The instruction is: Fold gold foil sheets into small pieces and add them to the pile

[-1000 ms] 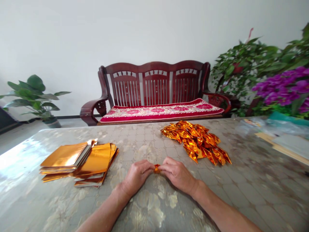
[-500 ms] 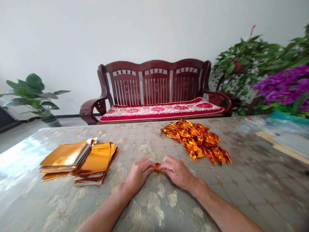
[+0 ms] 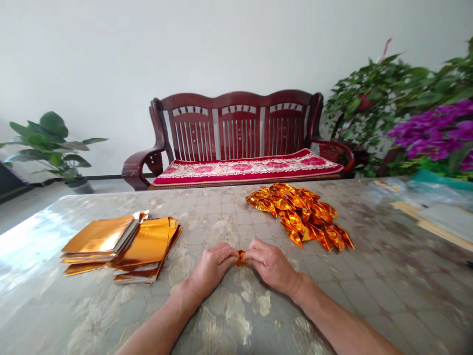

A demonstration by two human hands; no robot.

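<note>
Beyond the patterned tabletop [image 3: 207, 207], at twelve o'clock, stands a wooden sofa [image 3: 239, 135]. Nearer, the left hand [image 3: 212, 266] and right hand [image 3: 272, 266] pinch a small orange foil piece [image 3: 241, 258] in their fingers, too covered to tell how far its folding has got. From it, the folded heap [image 3: 293, 199] at two o'clock looks done; the foil sheets [image 3: 99, 236] at nine lie flat, apparently unworked.

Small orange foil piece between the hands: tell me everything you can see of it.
The foil piece is shiny orange, like metallic paper, and looks creased. The left hand and right hand pinch it from either side, covering its ends, so its full shape is hidden. Whether it touches the patterned table below, I can't tell.
</note>
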